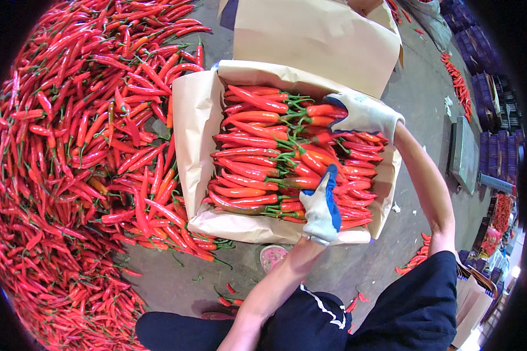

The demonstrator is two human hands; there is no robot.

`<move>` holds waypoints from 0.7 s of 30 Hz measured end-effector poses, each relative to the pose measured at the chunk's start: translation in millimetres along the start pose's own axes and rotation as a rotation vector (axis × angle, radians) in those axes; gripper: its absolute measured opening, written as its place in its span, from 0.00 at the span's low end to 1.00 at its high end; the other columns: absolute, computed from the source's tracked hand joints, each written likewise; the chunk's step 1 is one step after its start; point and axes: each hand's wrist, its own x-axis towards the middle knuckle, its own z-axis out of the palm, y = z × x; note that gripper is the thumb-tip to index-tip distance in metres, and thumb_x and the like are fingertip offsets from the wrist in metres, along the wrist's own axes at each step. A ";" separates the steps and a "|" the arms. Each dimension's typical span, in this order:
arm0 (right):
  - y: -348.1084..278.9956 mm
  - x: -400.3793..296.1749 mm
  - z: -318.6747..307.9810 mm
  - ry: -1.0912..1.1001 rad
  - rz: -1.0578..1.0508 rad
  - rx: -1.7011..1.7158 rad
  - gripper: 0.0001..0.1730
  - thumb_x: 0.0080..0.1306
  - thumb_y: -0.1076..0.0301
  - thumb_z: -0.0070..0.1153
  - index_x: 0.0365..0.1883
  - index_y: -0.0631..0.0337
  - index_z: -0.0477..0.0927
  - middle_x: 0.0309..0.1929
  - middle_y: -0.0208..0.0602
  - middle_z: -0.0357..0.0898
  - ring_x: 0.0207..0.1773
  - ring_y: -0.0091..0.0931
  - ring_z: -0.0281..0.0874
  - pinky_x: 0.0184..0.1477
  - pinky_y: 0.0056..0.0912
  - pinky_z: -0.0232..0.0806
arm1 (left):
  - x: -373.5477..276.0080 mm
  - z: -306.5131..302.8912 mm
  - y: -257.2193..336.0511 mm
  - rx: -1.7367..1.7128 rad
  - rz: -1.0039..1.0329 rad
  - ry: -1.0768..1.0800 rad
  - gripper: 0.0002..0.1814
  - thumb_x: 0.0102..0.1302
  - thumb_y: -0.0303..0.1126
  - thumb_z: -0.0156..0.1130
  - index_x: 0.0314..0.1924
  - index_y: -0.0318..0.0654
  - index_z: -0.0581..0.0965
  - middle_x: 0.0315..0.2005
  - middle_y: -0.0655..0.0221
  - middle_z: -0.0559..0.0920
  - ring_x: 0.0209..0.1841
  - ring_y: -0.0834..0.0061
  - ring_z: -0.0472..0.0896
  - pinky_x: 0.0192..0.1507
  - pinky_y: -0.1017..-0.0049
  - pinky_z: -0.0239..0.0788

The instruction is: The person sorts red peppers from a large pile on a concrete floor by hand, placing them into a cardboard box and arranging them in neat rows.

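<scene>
A box lined with kraft paper [202, 131] lies in front of me, filled with rows of red chili peppers [250, 164], their green stems meeting around the middle. My right hand [364, 114], in a white knit glove with a blue palm, curls around a few chili peppers [323, 110] at the box's upper right. Lower down, my left hand [323, 206], gloved alike, rests against the chili peppers with its thumb apart from the fingers. Some peppers under both hands are hidden.
A large heap of loose red chili peppers [79, 153] spreads over the floor at left, reaching the box. Behind the box stands another paper-lined box [312, 35]. A platform scale [463, 155] and stacked purple crates [478, 48] are at right. Several stray peppers [417, 256] lie near my leg.
</scene>
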 end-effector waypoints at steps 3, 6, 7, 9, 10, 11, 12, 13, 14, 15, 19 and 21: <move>1.1 -7.2 1.5 0.078 0.005 0.039 0.36 0.55 0.54 0.65 0.61 0.61 0.72 0.58 0.50 0.74 0.61 0.40 0.72 0.63 0.36 0.63 | -0.2 -15.5 -2.4 0.018 -0.089 -0.183 0.16 0.57 0.25 0.71 0.46 0.38 0.78 0.41 0.73 0.80 0.37 0.83 0.76 0.41 0.77 0.67; 16.6 -17.6 13.3 0.257 -0.033 0.179 0.32 0.56 0.58 0.65 0.58 0.61 0.74 0.55 0.48 0.78 0.57 0.38 0.75 0.62 0.34 0.63 | -6.7 -27.5 -1.6 0.055 0.085 -0.406 0.22 0.61 0.22 0.66 0.55 0.37 0.74 0.48 0.73 0.79 0.48 0.81 0.77 0.50 0.77 0.69; 15.2 -22.3 16.1 0.309 -0.030 0.237 0.31 0.56 0.60 0.65 0.58 0.61 0.75 0.54 0.47 0.78 0.57 0.38 0.76 0.62 0.34 0.63 | -8.7 -32.5 1.1 0.066 0.129 -0.452 0.22 0.62 0.22 0.65 0.57 0.36 0.73 0.50 0.72 0.78 0.49 0.81 0.76 0.52 0.78 0.68; 11.0 -37.4 23.3 0.493 -0.025 0.223 0.28 0.57 0.63 0.64 0.56 0.60 0.76 0.50 0.47 0.80 0.53 0.39 0.78 0.59 0.35 0.66 | -9.5 -49.7 3.1 0.023 0.000 -0.490 0.25 0.63 0.22 0.63 0.60 0.35 0.70 0.53 0.69 0.76 0.54 0.77 0.76 0.58 0.76 0.67; 7.7 -41.8 25.7 0.534 -0.017 0.258 0.28 0.57 0.62 0.64 0.56 0.61 0.76 0.50 0.47 0.80 0.53 0.39 0.78 0.59 0.36 0.66 | -11.3 -59.2 7.8 0.003 -0.059 -0.507 0.26 0.64 0.23 0.62 0.62 0.35 0.68 0.54 0.67 0.75 0.57 0.75 0.75 0.61 0.74 0.67; 4.3 -46.6 27.6 0.574 -0.008 0.293 0.28 0.57 0.61 0.64 0.55 0.61 0.76 0.50 0.48 0.79 0.53 0.40 0.77 0.59 0.37 0.66 | -17.9 -68.0 10.5 -0.087 -0.035 -0.539 0.27 0.65 0.23 0.61 0.63 0.34 0.66 0.55 0.64 0.74 0.59 0.71 0.75 0.63 0.71 0.67; -1.7 -50.7 31.3 0.619 -0.004 0.182 0.26 0.57 0.64 0.63 0.54 0.61 0.77 0.50 0.47 0.80 0.53 0.40 0.77 0.58 0.37 0.67 | -22.7 -72.3 20.1 -0.004 -0.087 -0.540 0.27 0.68 0.25 0.58 0.65 0.34 0.63 0.57 0.62 0.73 0.60 0.68 0.74 0.64 0.67 0.66; 0.0 -53.1 39.7 0.713 -0.104 0.156 0.23 0.57 0.67 0.64 0.52 0.61 0.78 0.48 0.46 0.80 0.52 0.40 0.77 0.57 0.38 0.67 | -27.0 -75.1 29.1 0.077 -0.136 -0.545 0.27 0.71 0.27 0.54 0.68 0.35 0.60 0.59 0.60 0.71 0.61 0.66 0.73 0.65 0.63 0.65; -4.8 -60.3 47.6 0.690 -0.086 0.229 0.22 0.56 0.67 0.63 0.51 0.61 0.79 0.48 0.46 0.80 0.52 0.41 0.77 0.57 0.38 0.67 | -29.4 -83.9 35.6 0.021 -0.220 -0.576 0.26 0.72 0.28 0.54 0.67 0.34 0.61 0.59 0.59 0.72 0.58 0.65 0.76 0.62 0.63 0.69; -14.0 -73.0 46.9 0.673 -0.065 0.285 0.21 0.56 0.68 0.63 0.49 0.61 0.79 0.47 0.46 0.80 0.51 0.41 0.77 0.56 0.39 0.68 | -31.4 -84.5 46.0 0.101 -0.281 -0.633 0.26 0.72 0.28 0.53 0.67 0.34 0.62 0.58 0.59 0.74 0.57 0.65 0.76 0.61 0.63 0.69; -41.5 -88.4 78.1 0.680 -0.089 0.183 0.20 0.53 0.68 0.65 0.46 0.58 0.80 0.43 0.43 0.79 0.47 0.42 0.76 0.51 0.43 0.68 | -40.5 -86.7 81.4 0.693 -0.058 -0.717 0.24 0.68 0.30 0.59 0.62 0.34 0.69 0.45 0.60 0.82 0.46 0.68 0.83 0.49 0.68 0.76; -52.5 -92.9 90.6 0.636 -0.059 0.041 0.23 0.55 0.60 0.65 0.49 0.55 0.79 0.45 0.40 0.77 0.49 0.40 0.73 0.50 0.44 0.66 | -38.0 -77.4 99.2 1.260 0.524 -0.781 0.25 0.64 0.31 0.63 0.60 0.34 0.72 0.40 0.59 0.84 0.41 0.69 0.85 0.45 0.70 0.76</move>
